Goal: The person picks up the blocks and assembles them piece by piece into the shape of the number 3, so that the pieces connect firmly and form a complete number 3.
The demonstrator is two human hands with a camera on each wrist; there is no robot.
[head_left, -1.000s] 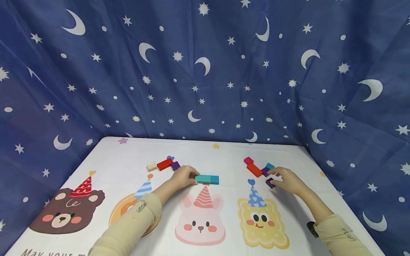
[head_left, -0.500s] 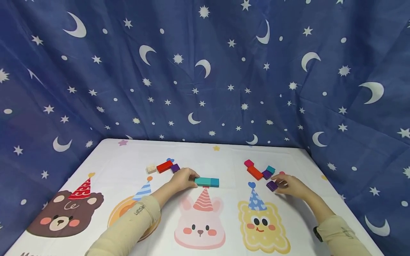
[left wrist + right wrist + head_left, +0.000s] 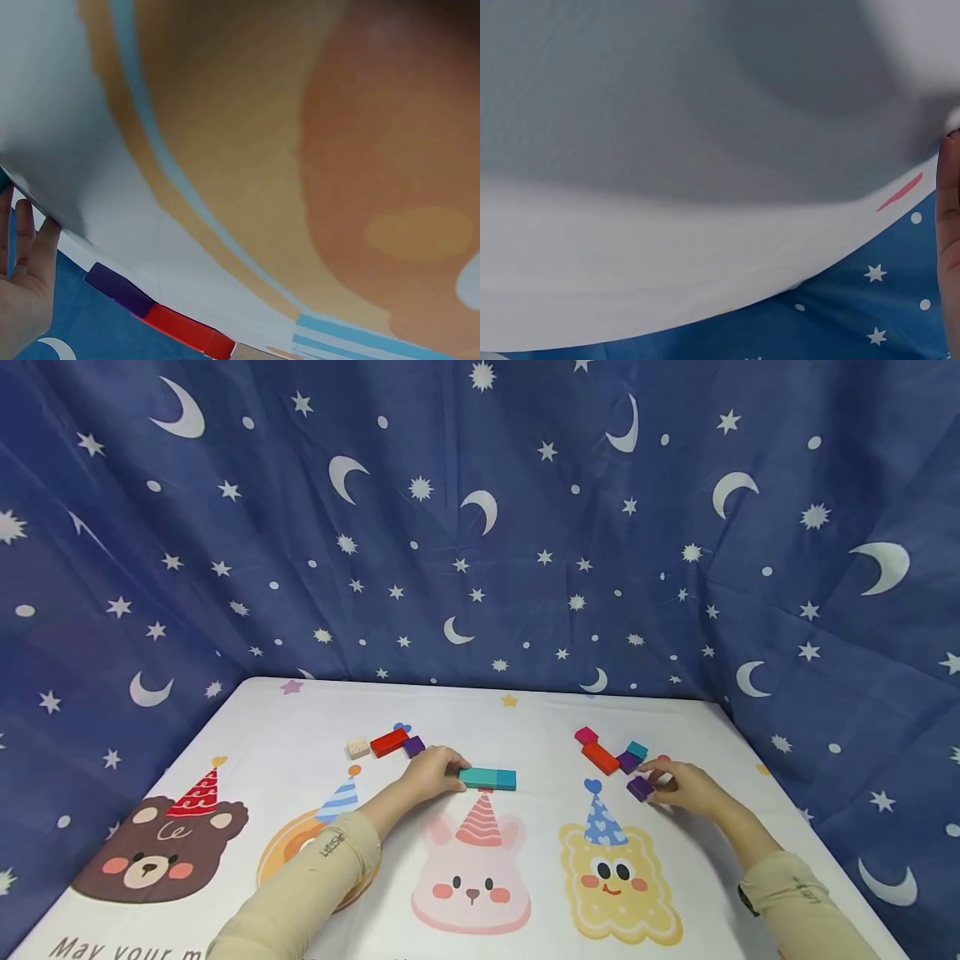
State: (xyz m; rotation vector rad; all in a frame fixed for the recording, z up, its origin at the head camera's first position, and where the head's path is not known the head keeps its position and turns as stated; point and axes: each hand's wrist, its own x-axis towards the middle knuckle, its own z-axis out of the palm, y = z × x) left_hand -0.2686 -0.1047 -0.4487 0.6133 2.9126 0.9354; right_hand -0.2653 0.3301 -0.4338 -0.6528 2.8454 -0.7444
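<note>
In the head view my left hand (image 3: 433, 773) pinches the left end of a teal rectangular block (image 3: 478, 778). A blue block (image 3: 507, 780) sits flush against its right end. On the right side, my right hand (image 3: 688, 788) has thumb and fingertip at the right edges of a small purple block (image 3: 640, 788) lying on the table. Just behind it lie a second purple block (image 3: 627, 762), a small teal block (image 3: 637, 750), a red-orange block (image 3: 601, 757) and a pink block (image 3: 586, 736). The left wrist view catches the left fingers; the right wrist view shows only part of the right hand.
Left of centre lie a speckled cream block (image 3: 357, 747), a red block (image 3: 389, 742) and another purple block (image 3: 414, 746). A white tablecloth (image 3: 540, 852) with cartoon prints covers the table. Behind hangs a blue curtain (image 3: 420, 568) with moons and stars.
The purple block at my right hand was tilted and dark a second ago; it now lies flatter, with the hand drawn to its right side. My left hand stays at the teal block.
</note>
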